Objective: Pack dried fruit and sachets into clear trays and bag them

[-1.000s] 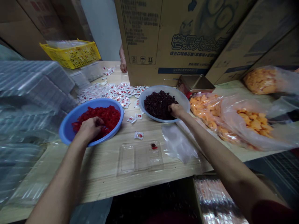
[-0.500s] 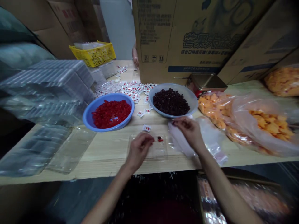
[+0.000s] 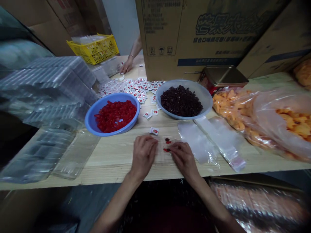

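Left hand (image 3: 143, 154) curled, its grip hidden, right hand (image 3: 183, 158) pinching a red fruit piece (image 3: 166, 150) on the clear plastic tray (image 3: 165, 159) — a slip could flick it off.

The tan cardboard carton (image 3: 194, 38) bears large dark-blue Chinese characters (image 3: 228, 24) beginning 芒果大金, with a smaller line (image 3: 228, 39) beneath beginning 综合口味. At its left, a ruled panel of tiny print (image 3: 160, 19) ends in three handling pictograms (image 3: 160, 50), the middle one an umbrella. Lower down, a dark-blue band (image 3: 209, 61) holds lettering too small to read. The red print on the small white sachet (image 3: 154, 131) is also illegible.
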`<state>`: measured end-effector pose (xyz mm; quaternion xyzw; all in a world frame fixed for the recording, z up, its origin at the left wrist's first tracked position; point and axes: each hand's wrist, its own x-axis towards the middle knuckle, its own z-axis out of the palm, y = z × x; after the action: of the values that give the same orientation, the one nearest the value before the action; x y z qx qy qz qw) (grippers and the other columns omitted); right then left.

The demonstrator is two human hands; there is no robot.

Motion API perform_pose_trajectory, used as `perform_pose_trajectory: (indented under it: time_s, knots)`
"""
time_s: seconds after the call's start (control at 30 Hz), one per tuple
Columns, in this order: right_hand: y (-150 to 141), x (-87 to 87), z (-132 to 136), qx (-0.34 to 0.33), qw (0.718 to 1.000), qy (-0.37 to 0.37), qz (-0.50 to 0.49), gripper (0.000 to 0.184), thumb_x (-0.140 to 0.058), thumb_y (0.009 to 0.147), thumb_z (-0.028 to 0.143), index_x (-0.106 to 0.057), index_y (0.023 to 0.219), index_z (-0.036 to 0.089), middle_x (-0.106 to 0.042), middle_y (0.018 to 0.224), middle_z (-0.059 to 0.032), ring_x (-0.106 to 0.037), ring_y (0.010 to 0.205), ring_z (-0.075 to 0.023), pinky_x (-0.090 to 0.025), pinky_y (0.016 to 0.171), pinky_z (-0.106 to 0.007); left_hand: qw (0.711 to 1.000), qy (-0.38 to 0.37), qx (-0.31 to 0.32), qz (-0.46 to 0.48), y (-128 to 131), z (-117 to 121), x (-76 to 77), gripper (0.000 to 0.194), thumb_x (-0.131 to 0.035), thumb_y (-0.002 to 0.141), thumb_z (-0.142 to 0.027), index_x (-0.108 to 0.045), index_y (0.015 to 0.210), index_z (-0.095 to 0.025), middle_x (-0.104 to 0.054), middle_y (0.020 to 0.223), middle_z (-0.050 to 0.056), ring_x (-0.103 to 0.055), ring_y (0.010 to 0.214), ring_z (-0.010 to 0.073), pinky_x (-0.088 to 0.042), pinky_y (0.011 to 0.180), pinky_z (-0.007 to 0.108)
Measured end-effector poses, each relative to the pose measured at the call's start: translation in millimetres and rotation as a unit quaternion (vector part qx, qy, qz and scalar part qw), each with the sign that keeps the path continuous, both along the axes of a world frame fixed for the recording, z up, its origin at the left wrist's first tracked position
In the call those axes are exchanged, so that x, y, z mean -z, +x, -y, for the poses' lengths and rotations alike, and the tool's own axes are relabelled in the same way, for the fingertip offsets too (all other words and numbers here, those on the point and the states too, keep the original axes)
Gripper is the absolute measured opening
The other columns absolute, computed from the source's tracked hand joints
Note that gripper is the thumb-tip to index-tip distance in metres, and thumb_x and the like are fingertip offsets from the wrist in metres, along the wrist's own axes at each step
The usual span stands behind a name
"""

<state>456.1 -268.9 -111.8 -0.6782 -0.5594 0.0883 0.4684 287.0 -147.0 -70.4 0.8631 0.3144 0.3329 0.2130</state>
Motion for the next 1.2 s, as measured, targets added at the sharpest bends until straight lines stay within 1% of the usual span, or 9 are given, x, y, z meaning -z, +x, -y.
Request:
perform_pose_trajectory:
  time_s: [0.13,0.2,0.27,0.37,0.47,0.63,0.83,1.03,1.2]
  knots:
    - [17,-21.0,13,0.037,0.999,0.01,0.014,0.025,-0.056,0.095,0.019,-0.07,0.114,0.027,-0.064,0.107,-0.0087,-0.057,0.1,-0.0233,-0.05,0.086,-0.044,0.987,0.069,-0.145,0.017,-42,-70,-38.5,0.014,-0.058,0.091,-0.029,-0.068,0.101,-0.024,-0.065,0.108,0.007,-0.057,0.109,0.0254,-0.042,0.101,0.043]
    - [28,-29.5,17,0.055,0.998,0.013,0.023,0.024,-0.056,0.095,0.02,-0.07,0.113,0.026,-0.065,0.103,-0.0078,-0.058,0.1,-0.0233,-0.049,0.087,-0.044,0.982,0.05,-0.176,-0.045,-62,-119,-46.9,0.021,-0.059,0.089,-0.037,-0.068,0.101,-0.023,-0.067,0.109,0.007,-0.059,0.108,0.0261,-0.043,0.101,0.042]
    - [37,-33.6,19,0.079,0.996,0.022,0.033,0.021,-0.057,0.095,0.022,-0.071,0.111,0.025,-0.067,0.099,-0.0069,-0.06,0.098,-0.0231,-0.048,0.088,-0.044,0.97,-0.018,-0.172,-0.17,-73,-165,-45.5,0.029,-0.064,0.082,-0.041,-0.069,0.103,-0.021,-0.069,0.108,0.008,-0.062,0.102,0.0263,-0.047,0.095,0.038]
    - [46,-33.1,21,0.104,0.993,0.034,0.039,0.018,-0.058,0.095,0.024,-0.072,0.106,0.024,-0.068,0.096,-0.0065,-0.062,0.095,-0.0228,-0.048,0.087,-0.043,0.901,-0.153,-0.102,-0.394,-72,-208,-33.7,0.032,-0.068,0.073,-0.039,-0.07,0.098,-0.019,-0.073,0.097,0.007,-0.066,0.091,0.0251,-0.05,0.079,0.03]
    - [52,-33.3,22,0.104,0.994,0.029,0.033,0.017,-0.06,0.094,0.024,-0.073,0.104,0.023,-0.07,0.097,-0.0064,-0.063,0.095,-0.0226,-0.048,0.087,-0.042,0.856,-0.158,-0.076,-0.487,-58,-215,-23.6,0.026,-0.066,0.072,-0.034,-0.07,0.093,-0.019,-0.074,0.094,0.008,-0.068,0.087,0.0253,-0.049,0.073,0.028]
    - [70,-56.3,7,0.109,0.992,0.042,0.048,0.014,-0.062,0.093,0.027,-0.073,0.1,0.023,-0.071,0.094,-0.0059,-0.063,0.093,-0.0222,-0.047,0.087,-0.042,0.892,-0.143,-0.024,-0.429,-46,-205,-16.6,0.028,-0.061,0.076,-0.038,-0.069,0.095,-0.019,-0.074,0.1,0.009,-0.067,0.089,0.0237,-0.048,0.074,0.027]
    - [75,-87.5,-29,0.1,0.989,0.072,0.076,0.015,-0.061,0.094,0.027,-0.073,0.101,0.023,-0.072,0.097,-0.0052,-0.065,0.094,-0.0214,-0.048,0.09,-0.041,0.905,-0.114,0.051,-0.406,-48,-212,-10.5,0.013,-0.053,0.073,-0.026,-0.063,0.08,-0.02,-0.07,0.082,0.004,-0.062,0.074,0.0203,-0.043,0.068,0.028]
    - [118,-78.6,-58,0.13,0.986,0.043,0.097,0.017,-0.059,0.092,0.029,-0.073,0.095,0.02,-0.074,0.094,-0.0066,-0.067,0.088,-0.0222,-0.051,0.084,-0.038,0.933,-0.125,0.046,-0.333,-49,-211,-10.5,0.019,-0.053,0.077,-0.039,-0.063,0.078,-0.023,-0.069,0.08,0.002,-0.062,0.074,0.0206,-0.043,0.067,0.028]
    - [171,-60.9,-119,0.121,0.973,-0.139,0.136,0.013,-0.063,0.082,0.019,-0.074,0.088,0.017,-0.075,0.084,-0.0076,-0.066,0.075,-0.021,-0.05,0.075,-0.034,0.93,-0.139,0.046,-0.337,-46,-212,-9.0,0.022,-0.057,0.074,-0.043,-0.064,0.08,-0.023,-0.07,0.081,0.004,-0.063,0.073,0.0219,-0.043,0.066,0.029]
